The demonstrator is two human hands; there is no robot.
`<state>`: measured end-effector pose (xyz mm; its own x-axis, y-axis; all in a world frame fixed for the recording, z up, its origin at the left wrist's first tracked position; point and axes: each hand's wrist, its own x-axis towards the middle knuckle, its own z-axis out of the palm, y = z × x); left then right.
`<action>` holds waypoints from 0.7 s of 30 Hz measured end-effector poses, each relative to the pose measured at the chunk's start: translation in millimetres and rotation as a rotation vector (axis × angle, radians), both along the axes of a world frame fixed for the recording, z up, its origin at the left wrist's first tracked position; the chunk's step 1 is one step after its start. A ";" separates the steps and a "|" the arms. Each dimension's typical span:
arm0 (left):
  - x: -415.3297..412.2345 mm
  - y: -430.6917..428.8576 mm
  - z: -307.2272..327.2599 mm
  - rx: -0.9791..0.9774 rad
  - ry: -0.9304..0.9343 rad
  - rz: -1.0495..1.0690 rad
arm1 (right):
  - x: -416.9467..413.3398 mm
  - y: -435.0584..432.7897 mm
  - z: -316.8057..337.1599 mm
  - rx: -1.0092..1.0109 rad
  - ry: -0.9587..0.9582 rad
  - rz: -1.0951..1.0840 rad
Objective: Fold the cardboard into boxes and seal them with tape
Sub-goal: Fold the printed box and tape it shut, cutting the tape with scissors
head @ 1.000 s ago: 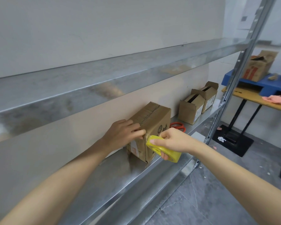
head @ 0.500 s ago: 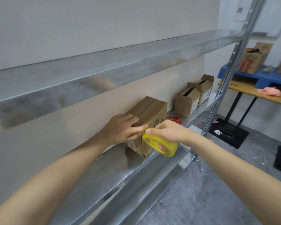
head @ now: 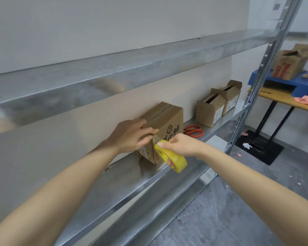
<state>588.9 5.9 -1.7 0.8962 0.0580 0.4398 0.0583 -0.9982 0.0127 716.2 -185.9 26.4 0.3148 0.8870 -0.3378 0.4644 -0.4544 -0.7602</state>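
Glossy yellow tape ring (head: 178, 163) in right hand (head: 181, 144), beside cardboard box (head: 169, 119)

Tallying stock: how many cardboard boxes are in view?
4: taped box at the left hand, two open boxes farther along the shelf, printed box on the blue pallet; others possibly hidden.

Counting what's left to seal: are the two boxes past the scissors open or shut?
Open. The nearer box and farther box both show raised top flaps and dark gaps.

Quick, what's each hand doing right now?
Left hand: open, fingers pressing flat against the cardboard box.
Right hand: closed around the yellow tape roll.
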 end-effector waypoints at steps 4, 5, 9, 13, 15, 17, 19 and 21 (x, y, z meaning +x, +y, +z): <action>-6.1 -29.6 7.8 -0.132 0.065 0.259 | 7.6 2.2 -3.0 -0.016 0.058 0.087; -8.5 -41.2 11.3 -0.139 0.088 0.341 | 10.4 2.2 -2.4 -0.010 0.062 0.117; -6.8 -69.9 15.6 -0.504 0.220 0.590 | 24.3 5.5 0.6 -0.007 0.022 0.202; 7.2 -93.5 21.6 -0.844 0.165 0.699 | 35.1 9.7 0.2 0.039 -0.296 0.346; 18.5 -107.4 24.0 -1.024 0.075 0.748 | 45.7 9.0 0.5 0.095 -0.344 0.374; 29.4 -119.0 27.2 -1.099 0.000 0.809 | 59.0 9.2 -0.6 0.150 -0.320 0.370; 38.5 -126.2 26.7 -1.113 -0.051 0.866 | 70.3 9.2 -4.3 0.191 -0.299 0.372; 44.9 -127.8 22.6 -1.100 -0.089 0.920 | 80.6 8.1 -9.8 0.211 -0.273 0.376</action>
